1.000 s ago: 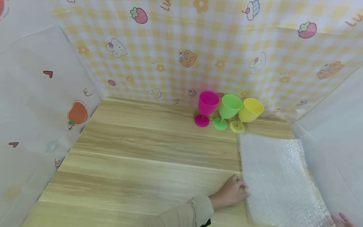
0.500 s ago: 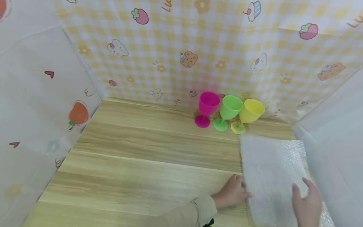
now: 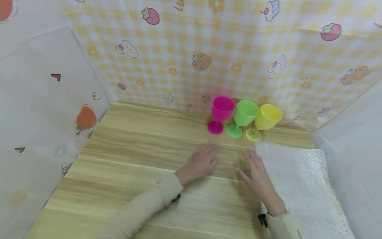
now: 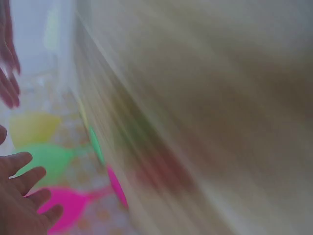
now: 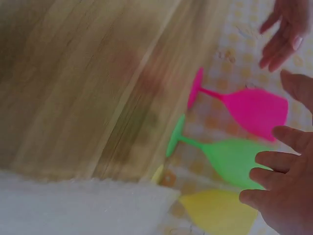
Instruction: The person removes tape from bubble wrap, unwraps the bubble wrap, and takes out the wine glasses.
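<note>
Three plastic goblets stand upright in a row at the back of the table: a pink goblet (image 3: 222, 109), a green goblet (image 3: 245, 114) and a yellow goblet (image 3: 268, 118). My left hand (image 3: 200, 163), blurred, hovers in front of the pink one with loose fingers and holds nothing. To its right, my right hand (image 3: 257, 172) reaches toward the green and yellow goblets, fingers spread, touching none of them. Both wrist views show fingers apart from the goblets. Beside the right forearm, a sheet of bubble wrap (image 3: 301, 186) lies flat on the table.
The wooden tabletop (image 3: 143, 139) ends at a back wall covered in checked cloth (image 3: 167, 39), close behind the goblets. A white printed sheet (image 3: 38, 109) walls the left side, and a white panel (image 3: 358, 159) stands along the right.
My left hand has left the bubble wrap's left edge and moved up and left. The right hand has come from the lower right, across the wrap, toward the goblets.
</note>
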### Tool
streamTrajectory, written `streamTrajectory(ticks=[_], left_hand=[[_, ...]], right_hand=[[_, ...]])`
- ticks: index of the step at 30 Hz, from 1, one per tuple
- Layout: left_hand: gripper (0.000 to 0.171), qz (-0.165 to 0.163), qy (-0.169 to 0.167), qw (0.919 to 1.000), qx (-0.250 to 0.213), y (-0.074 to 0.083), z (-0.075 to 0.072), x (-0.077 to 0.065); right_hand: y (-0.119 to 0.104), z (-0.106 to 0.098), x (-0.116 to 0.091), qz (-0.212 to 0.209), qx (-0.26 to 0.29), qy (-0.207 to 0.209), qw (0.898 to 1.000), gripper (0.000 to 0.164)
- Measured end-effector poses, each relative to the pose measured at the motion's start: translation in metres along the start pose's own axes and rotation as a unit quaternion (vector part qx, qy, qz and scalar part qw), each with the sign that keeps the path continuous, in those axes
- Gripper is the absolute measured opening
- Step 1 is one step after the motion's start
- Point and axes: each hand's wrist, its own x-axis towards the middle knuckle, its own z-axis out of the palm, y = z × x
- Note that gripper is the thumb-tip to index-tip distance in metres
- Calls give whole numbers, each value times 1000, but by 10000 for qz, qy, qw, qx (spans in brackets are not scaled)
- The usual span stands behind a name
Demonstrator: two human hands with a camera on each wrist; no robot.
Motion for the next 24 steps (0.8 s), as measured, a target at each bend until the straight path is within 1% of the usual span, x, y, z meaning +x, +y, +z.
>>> streamTrajectory(ticks=[2,3,5,7,10,13,16,20,24], left_hand=[[52,-62,-159,9988,454,-21,-11,-10],[54,-124,-289,9976,621,-31,-16,-16],[59,-187,-435,9953,846,-48,-23,-28],[63,-233,-498,9933,1019,-62,-30,-41],[67,-212,-473,9913,1210,-76,-37,-54],[72,-138,-427,9889,1418,-84,-41,-61],[75,-170,-476,9881,1452,-87,-42,-65],[77,-293,-554,9875,1449,-89,-40,-70],[77,-337,-568,9877,1414,-90,-37,-72]], right_hand=[[-3,6,7,-183,-220,-222,9993,73],[-5,9,10,-263,-303,-328,9987,76],[-6,13,15,-423,-490,-499,9967,82],[-6,16,19,-578,-652,-625,9942,86],[-6,21,24,-702,-865,-752,9909,91],[-5,25,30,-769,-1041,-891,9876,95],[-7,30,33,-779,-1205,-1083,9837,97],[-11,35,36,-804,-1329,-1248,9799,98],[-15,35,36,-726,-1369,-1342,9788,98]])
